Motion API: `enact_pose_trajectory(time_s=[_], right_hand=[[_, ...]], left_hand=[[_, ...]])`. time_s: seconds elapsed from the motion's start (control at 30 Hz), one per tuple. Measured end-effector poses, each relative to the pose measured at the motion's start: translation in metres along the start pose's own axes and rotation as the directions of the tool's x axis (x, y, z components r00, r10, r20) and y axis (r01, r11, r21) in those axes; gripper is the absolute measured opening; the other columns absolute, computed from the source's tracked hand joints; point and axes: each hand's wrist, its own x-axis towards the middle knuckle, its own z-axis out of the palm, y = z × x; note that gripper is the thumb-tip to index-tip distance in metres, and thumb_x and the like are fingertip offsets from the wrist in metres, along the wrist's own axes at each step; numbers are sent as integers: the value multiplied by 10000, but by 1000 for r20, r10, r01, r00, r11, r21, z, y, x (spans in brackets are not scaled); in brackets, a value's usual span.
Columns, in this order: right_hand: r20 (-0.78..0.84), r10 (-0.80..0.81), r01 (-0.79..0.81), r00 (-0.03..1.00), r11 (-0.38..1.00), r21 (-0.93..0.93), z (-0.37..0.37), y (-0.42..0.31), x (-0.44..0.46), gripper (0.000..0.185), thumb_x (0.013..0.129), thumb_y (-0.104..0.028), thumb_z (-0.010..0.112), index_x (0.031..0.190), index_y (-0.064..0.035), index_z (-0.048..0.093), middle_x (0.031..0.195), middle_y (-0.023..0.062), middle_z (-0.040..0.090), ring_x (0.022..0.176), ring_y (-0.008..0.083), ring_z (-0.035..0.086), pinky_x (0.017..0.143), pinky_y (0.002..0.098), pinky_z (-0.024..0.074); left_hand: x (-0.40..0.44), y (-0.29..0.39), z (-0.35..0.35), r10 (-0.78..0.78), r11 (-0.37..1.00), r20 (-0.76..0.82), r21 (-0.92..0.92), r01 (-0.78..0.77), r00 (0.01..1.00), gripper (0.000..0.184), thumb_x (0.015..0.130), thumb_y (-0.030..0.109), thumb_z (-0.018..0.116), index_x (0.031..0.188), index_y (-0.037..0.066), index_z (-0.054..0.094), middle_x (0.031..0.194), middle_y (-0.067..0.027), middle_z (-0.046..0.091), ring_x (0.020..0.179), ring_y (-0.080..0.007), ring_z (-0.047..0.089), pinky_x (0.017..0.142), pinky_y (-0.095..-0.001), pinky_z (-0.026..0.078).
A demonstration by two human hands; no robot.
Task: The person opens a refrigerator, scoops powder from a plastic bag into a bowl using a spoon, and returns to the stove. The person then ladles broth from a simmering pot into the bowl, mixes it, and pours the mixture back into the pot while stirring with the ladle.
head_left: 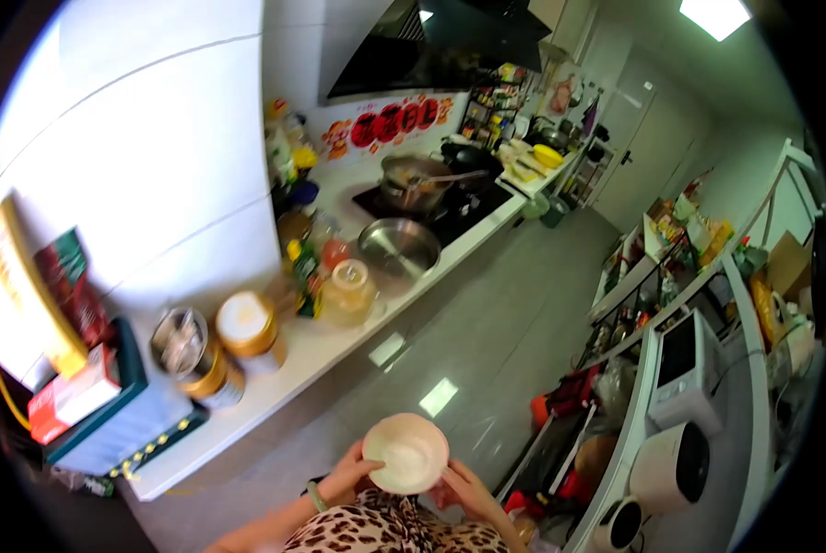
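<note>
I hold a pale, pinkish-white bowl (pixel 437 444) in front of my body, above the tiled floor. Its inside looks whitish; whether that is contents or the bowl's own surface cannot be made out. My left hand (pixel 347 474) grips the bowl's left side, with the thumb over the rim. On the right side, my right hand (pixel 462 490) is closed around the lower edge, partly hidden under it. A bracelet (pixel 316 497) circles my left wrist.
Along the left runs a counter (pixel 335 355) with tins (pixel 252 332), a jar (pixel 348 293), a steel pan (pixel 399 247) and a pot (pixel 413 184) on the stove. At right, shelving carries a microwave (pixel 685 373) and a white appliance (pixel 666 468). A door (pixel 648 143) stands at the far end.
</note>
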Motion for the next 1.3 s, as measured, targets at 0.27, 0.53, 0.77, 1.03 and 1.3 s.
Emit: enact_pose_trajectory(time_s=[0.27,0.53,0.77,1.03,1.3], right_hand=[[-688,-86,283,721,942,179,-174,-67,-13,429,985,-287,543,1324,-29,494,819,73,606,597,128,539,512,284,478],[-775,71,265,629,917,299,-390,-70,64,320,968,-264,568,1231,-83,553,859,59,613,651,142,562,546,303,481],[-603,-268,406,752,908,103,-533,-297,210,202,941,-149,576,1106,-39,612,787,41,619,655,112,594,556,242,493],[-196,-438,319,877,837,-444,-637,-471,347,262,953,-155,548,1179,-27,586,835,61,643,695,125,600,649,258,498],[-590,-262,-334,763,623,-708,-890,-409,398,245,900,-184,577,1079,-19,603,817,158,678,737,234,676,680,372,513]], left_hand=[[202,78,126,-263,958,157,164,237,952,665,877,157,639,1445,107,296,1292,-68,479,1112,-177,560,822,-321,557],[391,109,247,-284,954,157,140,264,946,671,891,73,580,1470,145,248,1408,-97,407,1248,-266,493,1024,-466,455],[519,144,324,-53,996,97,-62,59,994,635,848,-11,542,1428,78,301,1354,-163,456,1223,-323,512,980,-518,485],[695,175,396,87,990,6,-112,-86,996,642,832,42,512,1435,68,293,1367,-170,445,1251,-345,484,1004,-530,462],[937,242,520,139,988,80,-72,-134,987,680,851,44,546,1455,48,234,1399,-144,371,1278,-282,430,998,-441,459]])
